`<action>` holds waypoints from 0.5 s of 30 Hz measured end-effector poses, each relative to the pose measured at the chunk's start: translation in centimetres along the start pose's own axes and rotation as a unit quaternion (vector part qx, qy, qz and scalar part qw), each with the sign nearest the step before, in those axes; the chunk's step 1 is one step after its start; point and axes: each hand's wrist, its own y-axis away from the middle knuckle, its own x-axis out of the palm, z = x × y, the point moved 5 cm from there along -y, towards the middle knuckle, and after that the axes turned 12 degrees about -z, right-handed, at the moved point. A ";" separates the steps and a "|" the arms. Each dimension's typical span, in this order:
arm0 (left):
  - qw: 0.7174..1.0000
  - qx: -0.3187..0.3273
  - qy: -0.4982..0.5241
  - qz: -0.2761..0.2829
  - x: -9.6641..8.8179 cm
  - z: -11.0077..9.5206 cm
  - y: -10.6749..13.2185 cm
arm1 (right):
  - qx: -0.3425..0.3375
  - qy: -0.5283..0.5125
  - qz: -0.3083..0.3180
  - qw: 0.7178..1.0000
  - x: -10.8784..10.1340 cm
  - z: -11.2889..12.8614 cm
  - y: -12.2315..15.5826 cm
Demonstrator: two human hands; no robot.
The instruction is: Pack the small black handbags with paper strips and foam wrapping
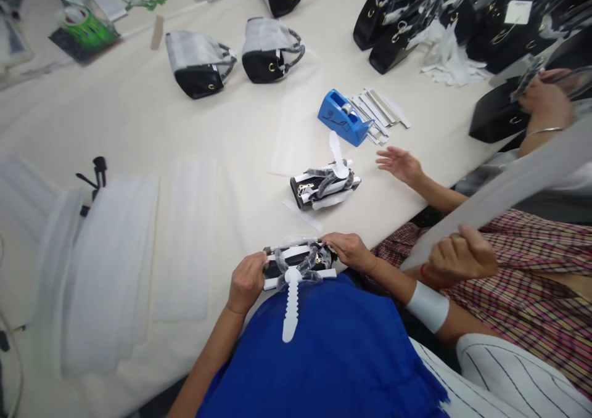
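Close to my body at the table edge is a small black handbag (300, 259), seen from above, with plastic-wrapped handles. White strips lie along its top, and a white notched tag (291, 304) hangs from it over my blue apron. My left hand (248, 281) is closed around the bag's left end. The fingers of my right hand (349, 249) grip its right end near the gold clasp. Just beyond stands a second handbag (326, 187), with similar white strips and a notched tag. A loose white strip (303, 214) lies between the two bags.
Foam sheets (111, 270) are stacked at left. A blue tape dispenser (345, 117) stands beside cardboard strips (382, 113). Wrapped handbags (197, 66) sit farther back; many black bags (490, 23) crowd the far right. A co-worker's hand (457, 254) holds a white sheet (504, 184) at right.
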 end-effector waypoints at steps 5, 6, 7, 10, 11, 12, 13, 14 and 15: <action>0.995 -0.053 0.038 0.079 -0.5 -1.2 -1.6 | -0.043 0.028 0.013 0.999 -1.1 0.8 -0.1; 0.993 -0.046 0.045 0.098 -0.4 -1.5 -2.1 | -0.055 0.031 0.014 0.998 -1.3 1.1 -0.3; 0.991 -0.032 0.055 0.115 -0.2 -1.9 -2.6 | -0.066 0.034 0.017 0.997 -1.5 1.5 -0.6; 0.982 0.007 0.129 0.139 1.1 -2.6 -3.6 | -0.083 0.030 0.033 0.996 -1.9 2.5 -1.2; 0.978 0.010 0.157 0.136 1.6 -2.6 -3.8 | -0.083 0.022 0.043 0.995 -1.8 2.7 -1.3; 0.975 0.008 0.181 0.132 2.2 -2.6 -3.9 | -0.078 0.012 0.055 0.995 -1.7 2.8 -1.3; 0.972 0.005 0.198 0.129 2.7 -2.5 -4.0 | -0.070 -0.001 0.064 0.995 -1.4 2.8 -1.2; 0.970 0.002 0.208 0.128 3.1 -2.4 -4.0 | -0.057 -0.014 0.071 0.996 -1.2 2.7 -1.0; 0.969 0.000 0.212 0.129 3.5 -2.2 -4.0 | -0.040 -0.028 0.070 0.996 -0.8 2.6 -0.8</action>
